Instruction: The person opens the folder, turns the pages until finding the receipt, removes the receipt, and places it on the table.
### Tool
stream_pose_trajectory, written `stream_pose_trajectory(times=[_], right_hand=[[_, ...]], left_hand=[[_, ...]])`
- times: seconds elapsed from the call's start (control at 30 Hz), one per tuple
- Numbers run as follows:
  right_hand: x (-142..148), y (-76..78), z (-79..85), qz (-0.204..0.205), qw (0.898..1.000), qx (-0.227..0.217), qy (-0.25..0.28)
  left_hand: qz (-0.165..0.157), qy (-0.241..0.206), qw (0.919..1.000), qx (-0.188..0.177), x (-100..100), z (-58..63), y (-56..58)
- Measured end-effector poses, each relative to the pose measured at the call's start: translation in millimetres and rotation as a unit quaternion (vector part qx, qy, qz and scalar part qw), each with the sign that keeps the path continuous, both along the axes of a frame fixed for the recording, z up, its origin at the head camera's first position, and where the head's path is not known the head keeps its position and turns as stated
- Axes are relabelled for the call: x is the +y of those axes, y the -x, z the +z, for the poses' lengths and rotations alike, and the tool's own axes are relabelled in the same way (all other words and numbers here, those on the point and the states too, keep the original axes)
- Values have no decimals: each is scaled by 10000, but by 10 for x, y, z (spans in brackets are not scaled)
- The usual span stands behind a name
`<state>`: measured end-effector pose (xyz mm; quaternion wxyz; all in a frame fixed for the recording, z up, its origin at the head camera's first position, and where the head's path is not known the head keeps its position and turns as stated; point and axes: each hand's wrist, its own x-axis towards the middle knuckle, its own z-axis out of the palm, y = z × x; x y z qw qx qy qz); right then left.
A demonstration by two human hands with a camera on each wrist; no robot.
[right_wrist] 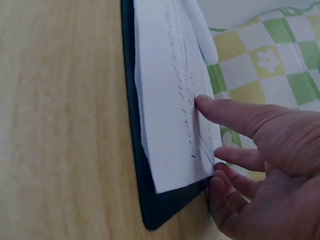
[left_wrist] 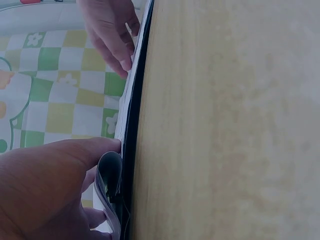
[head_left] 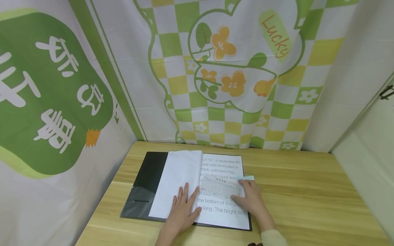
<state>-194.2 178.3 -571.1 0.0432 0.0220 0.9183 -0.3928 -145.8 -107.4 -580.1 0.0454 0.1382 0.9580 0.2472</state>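
A black folder (head_left: 140, 191) lies spread on the table with white pages in it. My left hand (head_left: 183, 208) rests flat over the blank left page (head_left: 180, 171), fingers fairly straight and thumb reaching across the middle. In the left wrist view the inner page edge (left_wrist: 109, 172) curls up beside that thumb. On the right page (head_left: 220, 218), printed with large English text, lies a small slip with a fine printed grid (head_left: 218, 186). My right hand (head_left: 253, 198) holds this slip at its right end between thumb and index finger. A pale blue tab (head_left: 248, 178) pokes out past the page by the index finger.
The wooden table (head_left: 307, 198) extends to the right of the folder. Behind it hangs a green, yellow and white checked cloth (head_left: 221, 130) with flowers. A white cloth with a green printed shape (head_left: 70, 136) hangs at the left.
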Motion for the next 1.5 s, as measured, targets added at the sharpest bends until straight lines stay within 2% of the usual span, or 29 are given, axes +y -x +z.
stream_pose_trajectory(times=[0.13,0.43,0.63,0.97,1.23,1.5], right_hand=[[-19,44,-1,-7,9997,-16,-240],[-3,153,15,-33,9990,-325,-294],[-13,166,45,15,9984,-419,-383],[-22,190,63,311,9971,-259,-642],[-13,187,25,96,9978,-445,-491],[-16,198,69,231,9975,-421,-527]], left_hand=[[-12,-16,10000,-12,8,7,7],[-12,-29,10000,20,13,6,24],[-6,-58,10000,33,12,-8,18],[7,-56,10000,26,-7,-11,5],[14,-122,9999,33,-8,-30,-6],[51,-59,9999,-77,-11,-47,-5]])
